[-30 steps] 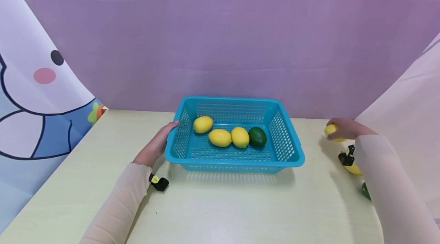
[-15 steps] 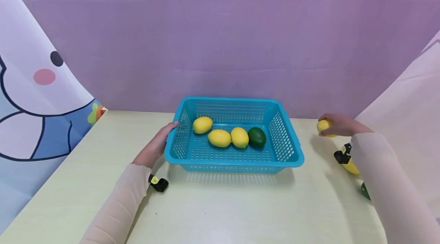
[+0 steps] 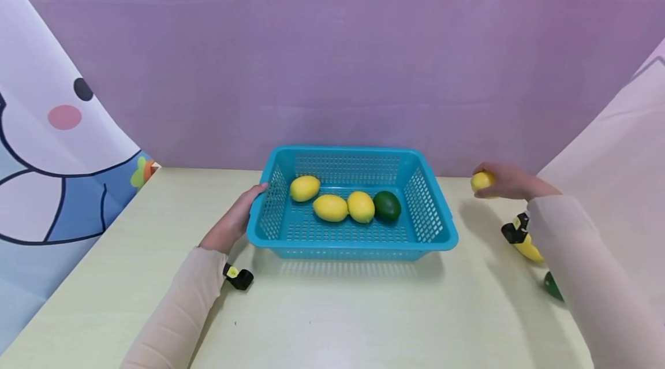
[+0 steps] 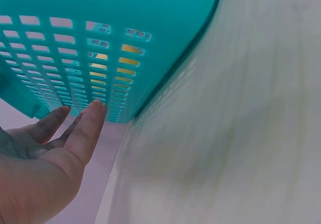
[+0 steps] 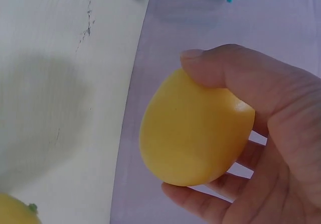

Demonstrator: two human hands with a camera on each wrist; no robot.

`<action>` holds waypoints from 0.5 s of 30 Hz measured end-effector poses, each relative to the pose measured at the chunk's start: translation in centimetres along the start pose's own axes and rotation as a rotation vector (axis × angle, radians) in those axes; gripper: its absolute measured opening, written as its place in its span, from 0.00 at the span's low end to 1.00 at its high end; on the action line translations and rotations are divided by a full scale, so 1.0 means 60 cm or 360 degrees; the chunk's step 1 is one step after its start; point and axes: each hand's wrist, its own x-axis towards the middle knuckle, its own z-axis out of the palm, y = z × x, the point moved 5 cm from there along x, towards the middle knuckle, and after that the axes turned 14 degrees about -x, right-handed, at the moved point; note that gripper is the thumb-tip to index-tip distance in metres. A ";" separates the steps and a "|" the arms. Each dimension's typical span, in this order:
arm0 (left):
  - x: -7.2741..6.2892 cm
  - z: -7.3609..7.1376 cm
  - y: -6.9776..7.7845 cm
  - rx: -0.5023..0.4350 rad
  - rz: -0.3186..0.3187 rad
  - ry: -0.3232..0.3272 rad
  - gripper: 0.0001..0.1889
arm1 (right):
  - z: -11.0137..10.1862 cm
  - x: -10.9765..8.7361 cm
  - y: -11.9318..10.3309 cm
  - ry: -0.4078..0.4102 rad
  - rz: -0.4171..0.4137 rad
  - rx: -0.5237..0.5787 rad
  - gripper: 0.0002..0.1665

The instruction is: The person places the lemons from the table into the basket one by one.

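A teal perforated basket (image 3: 363, 246) stands mid-table, with several lemons inside, among them one lemon (image 3: 305, 188) at the left, and a dark green, avocado-like fruit (image 3: 387, 207). At its left end is my left hand (image 3: 236, 216), with a digit over the rim; in the left wrist view its extended fingers (image 4: 86, 131) reach the basket's slotted side wall. Off to the basket's right, my right hand (image 3: 506, 181) holds another lemon (image 5: 193, 133) between thumb and fingers. A shadow lies on the table below this hand.
Beneath the right forearm lie a yellow fruit (image 3: 529, 249) and a green fruit (image 3: 553, 286), both partly covered by the arm or its wrist camera. A purple cloth (image 3: 337, 69) hangs along the table's back edge, and a printed cloth (image 3: 67, 196) hangs at the left.
My right hand has carried the lemon leftward and somewhat farther up in the head view, nearer to the basket. The left hand and the basket keep their places.
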 end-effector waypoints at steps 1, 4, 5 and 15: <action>0.000 0.000 0.000 -0.0003 0.0003 0.0002 0.37 | -0.002 0.001 -0.002 0.0008 -0.0004 -0.0014 0.28; 0.001 0.000 0.000 0.0002 0.0007 0.0001 0.38 | -0.006 0.003 -0.008 0.0022 -0.0008 -0.0048 0.28; 0.001 0.000 0.000 0.0004 0.0006 0.0004 0.38 | -0.007 0.003 -0.011 0.0027 -0.0014 -0.0053 0.28; 0.000 0.000 0.000 0.0017 0.0007 0.0015 0.38 | -0.020 0.014 -0.032 0.0065 -0.0073 -0.0056 0.28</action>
